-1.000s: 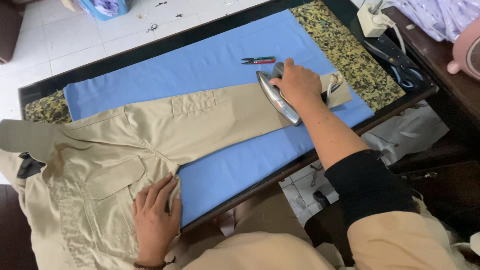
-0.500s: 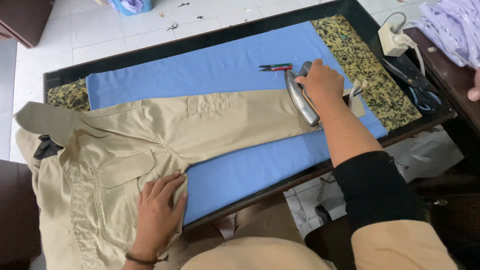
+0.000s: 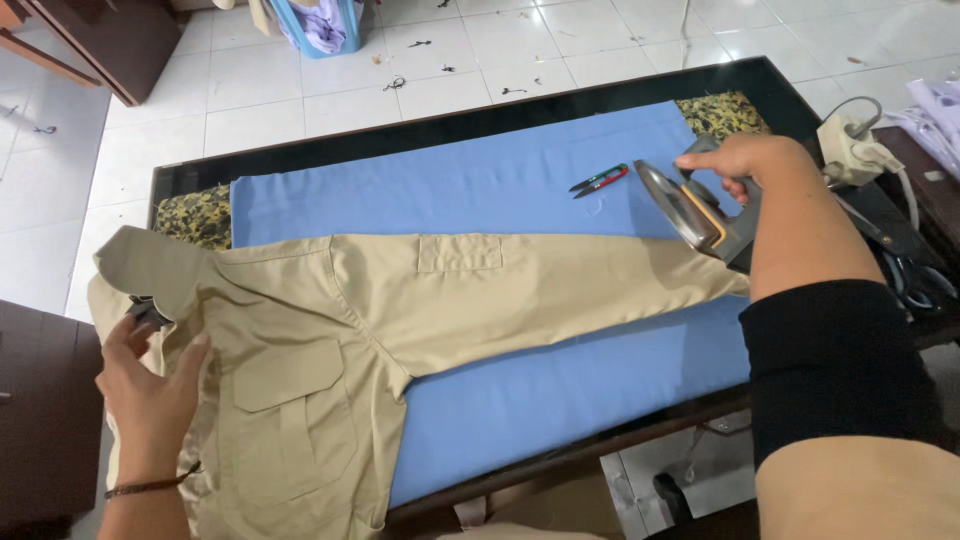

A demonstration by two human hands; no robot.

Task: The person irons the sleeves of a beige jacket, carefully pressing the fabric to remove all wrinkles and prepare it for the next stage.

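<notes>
A khaki shirt (image 3: 330, 340) lies over a blue cloth (image 3: 470, 185) on a dark table, one sleeve stretched out to the right. My right hand (image 3: 745, 160) grips the handle of a metal iron (image 3: 690, 210), tilted up off the sleeve's cuff end. My left hand (image 3: 150, 395) holds the shirt's body at the left table edge, near the collar. A small red and green thread snip (image 3: 600, 180) lies on the blue cloth just left of the iron.
Patterned fabric (image 3: 195, 215) shows under the blue cloth at both ends. Black scissors (image 3: 915, 275) and a white plug adapter (image 3: 850, 150) sit at the right. A blue bin (image 3: 320, 25) stands on the white tiled floor beyond the table. Dark furniture is at the left.
My right hand has lifted the iron off the sleeve and tilted it up at the cuff end. My left hand has moved from the shirt's lower front to its left side.
</notes>
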